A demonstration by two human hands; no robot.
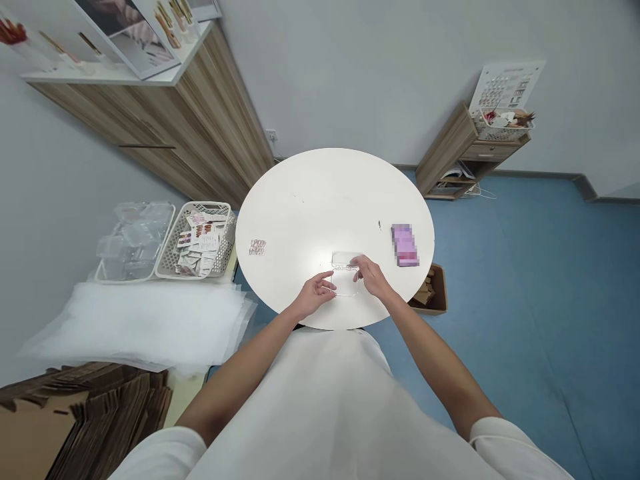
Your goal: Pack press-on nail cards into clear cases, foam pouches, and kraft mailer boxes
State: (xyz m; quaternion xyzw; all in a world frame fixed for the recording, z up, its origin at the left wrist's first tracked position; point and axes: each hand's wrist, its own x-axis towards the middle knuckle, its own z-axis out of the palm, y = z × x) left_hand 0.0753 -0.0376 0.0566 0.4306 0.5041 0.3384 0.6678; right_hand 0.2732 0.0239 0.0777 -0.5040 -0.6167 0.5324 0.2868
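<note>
A clear plastic case (345,273) lies near the front edge of the round white table (325,200). My left hand (319,291) pinches its left side with curled fingers. My right hand (369,275) grips its right side from above, fingers closed on the rim. A small pink-patterned card (257,247) lies on the table to the left. A purple packet (405,245) lies to the right, past my right hand.
Left of the table stand a white basket of small cards (200,241) and a tray of clear cases (131,241), with translucent sheets (135,323) and flat cardboard (85,413) nearer. A cardboard box (433,293) sits on the blue floor. Wooden cabinets stand behind.
</note>
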